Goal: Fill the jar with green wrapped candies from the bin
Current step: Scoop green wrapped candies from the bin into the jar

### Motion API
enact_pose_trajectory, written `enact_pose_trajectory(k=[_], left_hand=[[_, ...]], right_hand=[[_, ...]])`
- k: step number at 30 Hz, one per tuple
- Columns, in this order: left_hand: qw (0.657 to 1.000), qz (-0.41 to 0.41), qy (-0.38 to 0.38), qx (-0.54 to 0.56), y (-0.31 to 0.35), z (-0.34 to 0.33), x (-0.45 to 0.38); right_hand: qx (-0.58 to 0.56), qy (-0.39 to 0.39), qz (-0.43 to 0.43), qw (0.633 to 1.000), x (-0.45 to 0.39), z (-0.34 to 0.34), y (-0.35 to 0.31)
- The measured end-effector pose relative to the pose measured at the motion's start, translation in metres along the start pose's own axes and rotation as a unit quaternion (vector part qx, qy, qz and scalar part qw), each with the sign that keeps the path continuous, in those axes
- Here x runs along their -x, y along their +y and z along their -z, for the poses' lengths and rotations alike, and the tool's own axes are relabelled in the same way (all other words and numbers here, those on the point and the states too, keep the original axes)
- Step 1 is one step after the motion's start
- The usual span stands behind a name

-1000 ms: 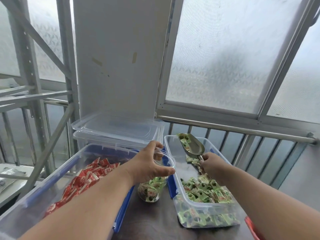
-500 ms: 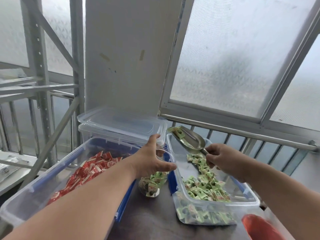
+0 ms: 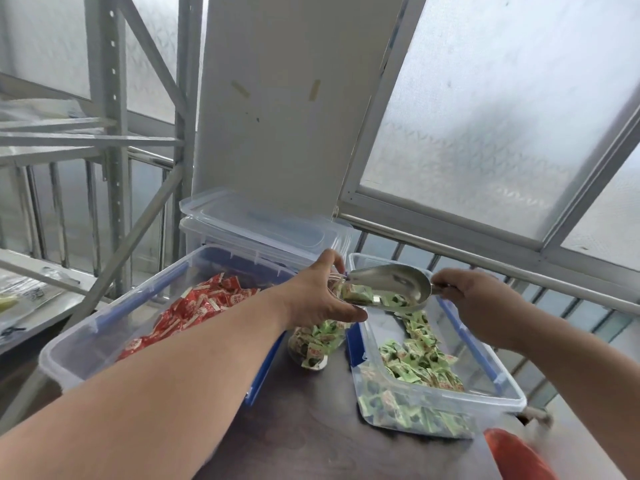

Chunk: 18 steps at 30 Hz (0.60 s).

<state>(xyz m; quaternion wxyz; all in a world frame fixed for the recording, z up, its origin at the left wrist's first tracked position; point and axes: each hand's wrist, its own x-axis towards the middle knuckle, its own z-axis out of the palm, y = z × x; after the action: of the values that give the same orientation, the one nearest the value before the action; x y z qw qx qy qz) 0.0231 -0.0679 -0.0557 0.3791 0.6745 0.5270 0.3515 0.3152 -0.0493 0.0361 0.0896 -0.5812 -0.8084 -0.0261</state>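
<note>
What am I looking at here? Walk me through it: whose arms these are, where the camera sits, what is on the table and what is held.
There is no machine: these are a person's two bare arms, filmed by a wide-angle camera worn on the head, looking forward and down.

On the dark table stand two clear plastic bins. The left bin holds red wrapped candies; the right bin holds green wrapped candies. Between them stands a clear jar, partly filled with green candies.

The left hand grips the jar near its rim. The right hand holds a metal scoop by its handle, with its tip at the jar's mouth and green candies in it. Behind lie stacked lids.
</note>
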Motion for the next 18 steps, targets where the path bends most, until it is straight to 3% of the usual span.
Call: enact_pose_trajectory(k=[10, 18], left_hand=[[1.000, 0.007, -0.003, 0.021, 0.004, 0.001, 0.002], [1.000, 0.014, -0.004, 0.021, 0.009, 0.002, 0.007]], right_hand=[[0.211, 0.190, 0.153, 0.947, -0.011, 0.035, -0.041], [0.210, 0.201, 0.113, 0.950, -0.008, 0.025, -0.044]])
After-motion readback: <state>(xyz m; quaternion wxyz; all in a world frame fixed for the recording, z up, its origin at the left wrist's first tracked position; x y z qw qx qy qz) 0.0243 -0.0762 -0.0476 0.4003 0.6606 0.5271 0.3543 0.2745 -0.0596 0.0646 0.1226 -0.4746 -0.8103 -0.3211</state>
